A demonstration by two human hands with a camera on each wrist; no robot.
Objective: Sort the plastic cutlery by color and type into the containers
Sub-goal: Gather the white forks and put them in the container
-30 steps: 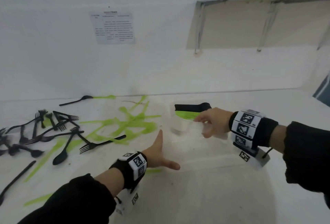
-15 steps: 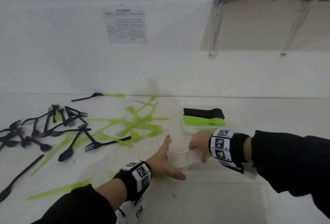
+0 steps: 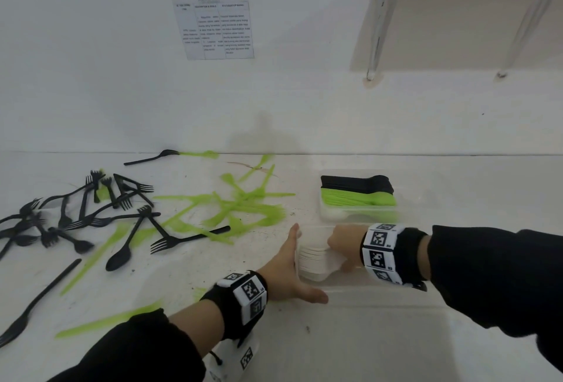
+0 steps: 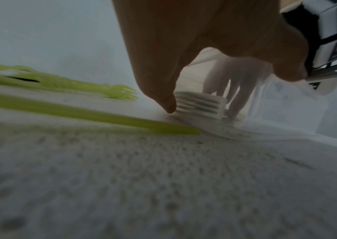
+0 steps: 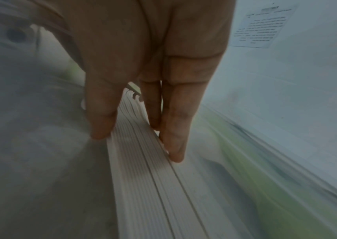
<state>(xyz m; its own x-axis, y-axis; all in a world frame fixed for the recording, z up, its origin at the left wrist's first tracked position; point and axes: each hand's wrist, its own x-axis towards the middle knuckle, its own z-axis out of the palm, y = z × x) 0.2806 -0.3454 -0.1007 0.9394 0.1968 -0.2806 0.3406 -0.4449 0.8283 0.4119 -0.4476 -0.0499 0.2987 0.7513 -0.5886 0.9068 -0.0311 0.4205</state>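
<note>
My right hand [image 3: 341, 244] grips a stack of white plastic forks [image 3: 313, 256] that sits in a clear container [image 3: 365, 291] near me. In the right wrist view the thumb and fingers of the right hand [image 5: 136, 142] pinch the white stack [image 5: 163, 186] from both sides. My left hand [image 3: 289, 269] is flat and open, with its fingers against the container's left end. The left wrist view shows the fork stack [image 4: 200, 103] just past my fingertip. Behind it, a second clear container [image 3: 359, 212] holds stacked black spoons [image 3: 356, 183] and green spoons [image 3: 356, 199].
Loose black forks and spoons [image 3: 91, 214] lie scattered at the left. A tangle of green cutlery [image 3: 237, 205] lies in the middle, and a green knife [image 4: 102, 116] lies near my left hand. A white wall with a paper sheet [image 3: 216, 28] rises behind.
My right hand has come down and toward me with the white stack, from beside the far container to in front of it. The left hand now touches the near container's end.
</note>
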